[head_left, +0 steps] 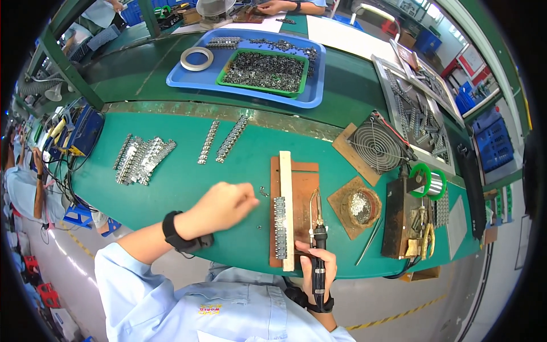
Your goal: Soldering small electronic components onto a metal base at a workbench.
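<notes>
My right hand [317,269] grips the black handle of a soldering iron [319,228], its metal tip and a thin bent side tube pointing away from me. The iron lies over a brown board [305,196]. Along that board runs a pale wooden strip [286,171], with a row of small metal-and-black parts [280,228] against its left side. My left hand [219,208] hovers left of the board, fingers pinched together and slightly blurred; anything between them is hidden. Beneath its fingertips, a few tiny loose parts [263,191] lie on the green mat [171,205].
Farther left are a pile of part strips [142,159] and two separate strips [231,139]. A blue tray [194,82] holds a green tray of small parts. To the right stand a fan [375,145], a round dish [362,206] and a solder spool [428,181]. Another person's hand [274,7] is across.
</notes>
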`<state>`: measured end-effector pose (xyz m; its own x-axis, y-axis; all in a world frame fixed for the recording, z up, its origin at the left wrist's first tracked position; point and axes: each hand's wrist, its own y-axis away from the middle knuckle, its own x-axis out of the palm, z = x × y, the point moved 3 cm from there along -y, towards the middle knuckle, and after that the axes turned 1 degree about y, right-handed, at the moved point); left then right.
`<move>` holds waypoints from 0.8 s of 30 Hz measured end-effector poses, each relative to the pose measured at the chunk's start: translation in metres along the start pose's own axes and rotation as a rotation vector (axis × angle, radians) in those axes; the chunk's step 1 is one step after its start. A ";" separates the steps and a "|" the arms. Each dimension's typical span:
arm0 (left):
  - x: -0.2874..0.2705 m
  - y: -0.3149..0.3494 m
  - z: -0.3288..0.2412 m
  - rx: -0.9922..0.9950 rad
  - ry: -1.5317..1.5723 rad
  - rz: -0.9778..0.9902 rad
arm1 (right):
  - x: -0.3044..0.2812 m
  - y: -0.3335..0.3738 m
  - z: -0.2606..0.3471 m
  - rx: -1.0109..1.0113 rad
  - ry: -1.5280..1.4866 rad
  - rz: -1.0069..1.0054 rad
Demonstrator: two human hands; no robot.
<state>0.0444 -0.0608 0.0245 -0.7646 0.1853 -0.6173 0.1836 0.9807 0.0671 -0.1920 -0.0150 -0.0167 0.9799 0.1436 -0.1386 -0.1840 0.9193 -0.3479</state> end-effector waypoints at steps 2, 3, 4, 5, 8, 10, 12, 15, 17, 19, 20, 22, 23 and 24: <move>-0.017 -0.005 0.009 -0.035 -0.119 -0.062 | -0.001 0.000 0.001 0.040 -0.012 0.038; -0.018 -0.007 0.010 -0.033 -0.118 -0.061 | -0.001 0.000 0.002 0.040 -0.010 0.037; -0.019 -0.010 0.010 -0.029 -0.084 -0.068 | -0.001 0.000 0.003 0.047 -0.006 0.038; -0.020 -0.012 0.010 -0.024 -0.049 -0.075 | -0.002 0.000 0.003 0.053 -0.001 0.040; -0.014 -0.022 0.008 0.030 -0.026 -0.072 | -0.001 -0.001 0.003 0.054 0.003 0.026; -0.007 -0.028 0.007 0.124 -0.056 -0.056 | -0.001 -0.002 0.002 0.043 -0.007 -0.002; -0.004 -0.031 0.012 0.162 -0.077 -0.068 | 0.000 -0.001 0.000 0.048 -0.011 0.001; -0.002 -0.036 0.011 0.241 -0.118 -0.071 | -0.001 0.002 -0.003 0.071 -0.016 -0.013; -0.005 -0.035 0.011 0.177 -0.164 -0.050 | -0.001 0.001 -0.004 0.072 -0.013 0.000; -0.008 -0.032 0.005 0.143 -0.183 -0.035 | -0.002 0.001 -0.004 0.078 -0.010 0.006; -0.009 -0.032 0.001 0.092 -0.138 -0.042 | -0.002 0.001 -0.003 0.083 -0.019 0.006; -0.011 -0.031 -0.003 -0.013 -0.048 -0.054 | -0.003 0.000 -0.002 0.093 -0.036 0.005; -0.010 -0.030 -0.004 -0.013 -0.044 -0.050 | -0.002 0.000 -0.002 0.097 -0.032 0.004; -0.007 -0.029 -0.003 -0.078 0.131 -0.010 | -0.002 0.000 -0.002 0.096 -0.032 0.004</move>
<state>0.0429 -0.0899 0.0289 -0.8408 0.1774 -0.5114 0.1309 0.9834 0.1259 -0.1945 -0.0160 -0.0188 0.9814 0.1577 -0.1099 -0.1813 0.9494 -0.2564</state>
